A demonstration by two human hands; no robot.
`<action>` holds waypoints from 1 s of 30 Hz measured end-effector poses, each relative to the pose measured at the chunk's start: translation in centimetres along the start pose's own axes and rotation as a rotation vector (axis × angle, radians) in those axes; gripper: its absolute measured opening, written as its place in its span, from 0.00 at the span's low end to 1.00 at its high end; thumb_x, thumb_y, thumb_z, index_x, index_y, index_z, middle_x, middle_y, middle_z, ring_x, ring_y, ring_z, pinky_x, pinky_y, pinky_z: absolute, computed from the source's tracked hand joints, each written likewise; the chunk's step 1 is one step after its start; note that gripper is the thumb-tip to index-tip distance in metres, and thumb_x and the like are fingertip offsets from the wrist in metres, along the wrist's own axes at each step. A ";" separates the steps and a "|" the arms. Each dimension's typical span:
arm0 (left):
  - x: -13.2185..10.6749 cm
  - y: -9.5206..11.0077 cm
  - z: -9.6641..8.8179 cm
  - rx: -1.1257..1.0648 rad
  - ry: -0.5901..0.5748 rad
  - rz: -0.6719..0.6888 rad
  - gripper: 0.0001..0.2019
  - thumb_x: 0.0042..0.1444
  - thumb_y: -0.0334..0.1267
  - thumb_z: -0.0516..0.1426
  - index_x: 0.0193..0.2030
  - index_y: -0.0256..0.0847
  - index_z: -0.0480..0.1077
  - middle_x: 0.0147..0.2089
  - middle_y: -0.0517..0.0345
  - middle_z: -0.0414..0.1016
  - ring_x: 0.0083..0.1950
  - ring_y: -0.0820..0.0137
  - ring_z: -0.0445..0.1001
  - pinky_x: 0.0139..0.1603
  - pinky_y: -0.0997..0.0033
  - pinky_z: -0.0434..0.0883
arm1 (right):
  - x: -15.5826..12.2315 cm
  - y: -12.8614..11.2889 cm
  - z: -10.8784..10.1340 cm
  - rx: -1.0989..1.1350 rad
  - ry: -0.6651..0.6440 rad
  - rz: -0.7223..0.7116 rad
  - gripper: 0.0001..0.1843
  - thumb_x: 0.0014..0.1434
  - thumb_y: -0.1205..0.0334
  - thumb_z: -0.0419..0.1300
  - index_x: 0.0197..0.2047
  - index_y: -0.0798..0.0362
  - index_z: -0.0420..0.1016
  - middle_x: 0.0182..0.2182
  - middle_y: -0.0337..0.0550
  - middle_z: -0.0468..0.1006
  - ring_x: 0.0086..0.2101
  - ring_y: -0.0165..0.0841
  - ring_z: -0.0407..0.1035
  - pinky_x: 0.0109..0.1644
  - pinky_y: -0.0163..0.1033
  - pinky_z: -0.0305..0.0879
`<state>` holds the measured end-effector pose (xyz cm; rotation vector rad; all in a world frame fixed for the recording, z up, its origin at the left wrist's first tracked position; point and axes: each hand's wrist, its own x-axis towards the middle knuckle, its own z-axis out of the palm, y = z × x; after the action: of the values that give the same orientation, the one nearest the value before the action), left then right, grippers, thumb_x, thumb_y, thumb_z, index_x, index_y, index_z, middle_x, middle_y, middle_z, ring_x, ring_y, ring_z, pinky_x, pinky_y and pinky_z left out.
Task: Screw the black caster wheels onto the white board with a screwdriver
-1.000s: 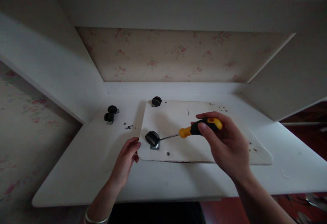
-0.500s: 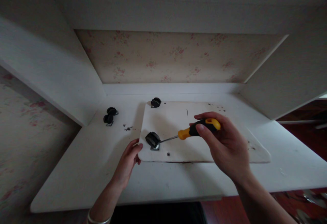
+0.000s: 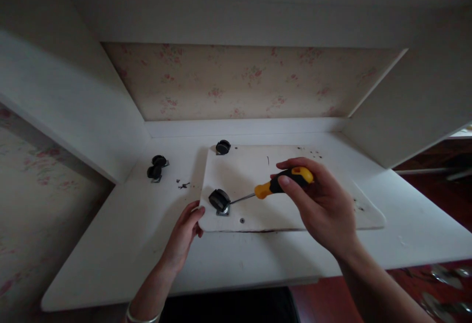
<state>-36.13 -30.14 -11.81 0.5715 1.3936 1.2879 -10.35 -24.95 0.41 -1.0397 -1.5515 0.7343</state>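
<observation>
My right hand [image 3: 320, 200] is closed around a yellow and black screwdriver [image 3: 283, 183], its shaft slanting down to the left. The tip meets the metal plate of a black caster wheel [image 3: 220, 200] at the near left corner of a white board [image 3: 273, 210]. With its fingers wrapped round the board's left edge, my left hand [image 3: 187, 227] grips that corner; some fingertips are hidden beneath. Another black caster [image 3: 223, 147] sits at the board's far left corner. Screw holes mark the board's right end.
Two loose casters [image 3: 157, 166] lie on the white desk top [image 3: 121, 244] at left, beside a small pile of screws [image 3: 183, 185]. White side panels and a floral wall [image 3: 254, 82] enclose the back. Glassy objects [image 3: 446, 276] are on the reddish floor at lower right.
The view has shifted slightly. Both hands keep their holds, and the screwdriver tip stays at the same caster plate.
</observation>
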 end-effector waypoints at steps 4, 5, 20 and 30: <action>0.0 -0.1 -0.1 -0.008 -0.017 0.008 0.21 0.48 0.49 0.67 0.45 0.39 0.74 0.32 0.61 0.73 0.30 0.73 0.67 0.25 0.74 0.64 | 0.1 -0.2 0.0 -0.009 -0.014 -0.017 0.15 0.62 0.56 0.66 0.52 0.44 0.73 0.47 0.42 0.79 0.42 0.35 0.79 0.47 0.43 0.79; 0.0 -0.2 -0.1 -0.008 -0.015 0.008 0.21 0.48 0.49 0.67 0.45 0.39 0.74 0.32 0.61 0.73 0.30 0.73 0.67 0.25 0.74 0.64 | 0.1 -0.2 0.1 -0.016 -0.016 -0.023 0.15 0.62 0.56 0.66 0.52 0.43 0.73 0.47 0.42 0.79 0.42 0.35 0.78 0.47 0.43 0.78; 0.4 -0.3 -0.5 0.024 -0.015 0.010 0.24 0.48 0.49 0.67 0.49 0.40 0.72 0.35 0.61 0.73 0.31 0.74 0.67 0.26 0.74 0.65 | 0.8 -1.0 0.3 -0.011 -0.008 -0.076 0.15 0.62 0.57 0.66 0.51 0.44 0.73 0.47 0.40 0.79 0.42 0.35 0.77 0.44 0.43 0.79; 2.2 1.7 0.0 0.202 -0.123 0.057 0.26 0.50 0.47 0.67 0.55 0.41 0.72 0.48 0.53 0.80 0.49 0.61 0.76 0.45 0.67 0.70 | 1.0 -1.6 -0.6 -0.008 0.048 -0.074 0.15 0.61 0.57 0.66 0.51 0.44 0.74 0.44 0.40 0.79 0.40 0.34 0.77 0.43 0.43 0.78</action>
<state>-37.29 -27.68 -11.17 0.8190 1.4223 1.1435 -10.16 -24.77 2.39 -0.9940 -1.5446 0.6479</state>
